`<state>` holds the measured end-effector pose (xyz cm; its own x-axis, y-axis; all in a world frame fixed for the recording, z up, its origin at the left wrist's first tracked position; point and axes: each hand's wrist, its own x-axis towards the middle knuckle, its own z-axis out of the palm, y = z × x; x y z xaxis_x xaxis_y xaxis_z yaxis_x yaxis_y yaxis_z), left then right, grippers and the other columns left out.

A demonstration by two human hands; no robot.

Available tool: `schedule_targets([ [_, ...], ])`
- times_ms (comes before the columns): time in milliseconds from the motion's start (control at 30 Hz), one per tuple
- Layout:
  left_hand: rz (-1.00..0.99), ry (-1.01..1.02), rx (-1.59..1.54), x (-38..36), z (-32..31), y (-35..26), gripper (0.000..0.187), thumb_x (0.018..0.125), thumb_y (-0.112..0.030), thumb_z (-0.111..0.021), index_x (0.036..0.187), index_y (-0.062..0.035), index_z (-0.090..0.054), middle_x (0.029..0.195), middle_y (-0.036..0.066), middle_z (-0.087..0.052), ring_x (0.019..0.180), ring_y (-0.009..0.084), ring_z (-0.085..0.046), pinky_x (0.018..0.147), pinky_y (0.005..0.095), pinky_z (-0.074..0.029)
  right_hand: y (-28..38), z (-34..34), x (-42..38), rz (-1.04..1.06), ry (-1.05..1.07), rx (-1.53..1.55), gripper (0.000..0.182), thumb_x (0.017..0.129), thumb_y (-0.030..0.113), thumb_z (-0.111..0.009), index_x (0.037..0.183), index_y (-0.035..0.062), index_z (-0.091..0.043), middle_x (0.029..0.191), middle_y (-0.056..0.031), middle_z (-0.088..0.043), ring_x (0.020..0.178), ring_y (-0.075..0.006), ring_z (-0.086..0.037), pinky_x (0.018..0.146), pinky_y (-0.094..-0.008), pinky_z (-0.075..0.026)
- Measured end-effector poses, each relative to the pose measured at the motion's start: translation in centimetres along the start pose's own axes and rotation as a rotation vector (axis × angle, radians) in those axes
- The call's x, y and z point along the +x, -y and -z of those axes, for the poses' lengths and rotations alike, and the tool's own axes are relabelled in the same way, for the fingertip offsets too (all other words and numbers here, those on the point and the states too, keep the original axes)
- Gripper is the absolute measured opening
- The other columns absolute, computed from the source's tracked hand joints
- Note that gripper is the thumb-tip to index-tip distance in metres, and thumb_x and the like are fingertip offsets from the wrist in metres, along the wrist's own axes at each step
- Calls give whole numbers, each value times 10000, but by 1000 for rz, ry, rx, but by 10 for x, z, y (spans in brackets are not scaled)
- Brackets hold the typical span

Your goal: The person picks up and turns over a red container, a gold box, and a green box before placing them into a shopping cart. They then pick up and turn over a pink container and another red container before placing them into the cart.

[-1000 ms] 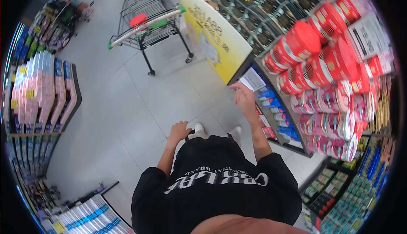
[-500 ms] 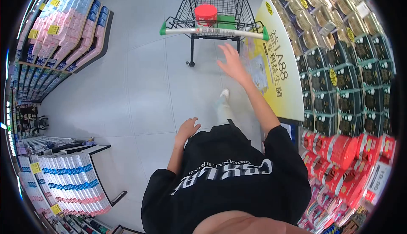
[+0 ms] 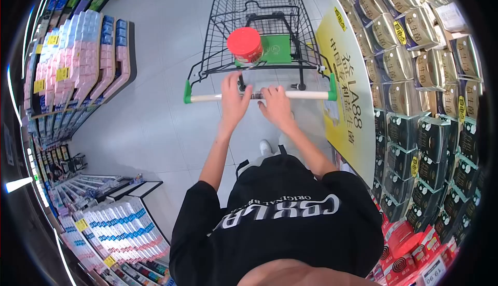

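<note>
A black wire shopping cart (image 3: 207, 42) stands in front of me, its pale handle (image 3: 306, 94) capped with green at both ends. My left hand (image 3: 234, 96) lies across the handle left of its middle, fingers stretched past the bar and thumb apart. Just beside it, my right hand (image 3: 276, 105) has its fingers bent over the bar. Inside the cart sits a round tub with a red lid (image 3: 244, 40), left of a green panel (image 3: 278, 49).
Gold boxes (image 3: 397, 65) and dark boxes (image 3: 404, 130) are stacked along the right, behind a yellow sign board (image 3: 345, 104). Red packs (image 3: 402, 239) lie at lower right. Pink packs (image 3: 78, 52) and white-blue boxes (image 3: 124, 224) fill shelves on the left. Grey floor (image 3: 155, 104) runs between.
Both hands have come to the cart handle; the left rose from near my waist, the right reached it from just short. The cart and its red-lidded tub now appear closer.
</note>
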<state>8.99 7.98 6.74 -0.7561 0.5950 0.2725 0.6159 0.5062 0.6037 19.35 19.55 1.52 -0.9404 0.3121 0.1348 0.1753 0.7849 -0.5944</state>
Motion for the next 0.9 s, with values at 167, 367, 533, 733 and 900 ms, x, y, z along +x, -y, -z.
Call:
schedule_targets([
  [167, 208, 111, 234, 70, -74, 64, 966, 650, -438, -769, 1379, -32, -283, 1370, 324, -243, 1302, 488, -198, 949, 622, -321, 10, 8, -32, -48, 5, 20, 339, 704, 193, -718, 973, 70, -553, 938, -85, -496, 927, -285, -478, 685, -384, -499],
  [367, 493, 414, 353, 68, -127, 120, 1284, 491, -582, -807, 1468, -125, -111, 1434, 361, -19, 1323, 542, -93, 909, 691, -314, 29, 8, -75, -176, -53, -29, 376, 661, 230, -754, 947, 83, -557, 906, -62, -483, 919, -258, -479, 706, -364, -497],
  [533, 405, 395, 293, 40, -107, 115, 1202, 511, -509, -811, 1463, -176, -157, 1381, 376, -94, 1250, 542, -212, 889, 552, -427, 43, -3, -101, -217, -145, -31, 354, 640, 222, -767, 910, 98, -576, 908, -54, -506, 964, -241, -488, 743, -348, -491],
  [733, 360, 608, -318, 48, -50, 147, 1117, 516, -391, -849, 1434, -133, -266, 1340, 275, -342, 1224, 387, -404, 979, 418, -417, 46, 10, -123, -258, -20, 251, 386, 753, 258, -732, 1081, 98, -607, 1070, -85, -586, 1025, -255, -520, 858, -360, -480],
  [900, 31, 973, -879, 52, 74, 71, 989, 640, -226, -808, 1452, -133, -251, 1377, 143, -414, 1293, 241, -376, 1064, 365, -321, 68, 30, -105, -645, -185, 1629, 628, 876, 391, -611, 1370, 157, -300, 1279, -129, -493, 1166, -328, -478, 1002, -548, -361],
])
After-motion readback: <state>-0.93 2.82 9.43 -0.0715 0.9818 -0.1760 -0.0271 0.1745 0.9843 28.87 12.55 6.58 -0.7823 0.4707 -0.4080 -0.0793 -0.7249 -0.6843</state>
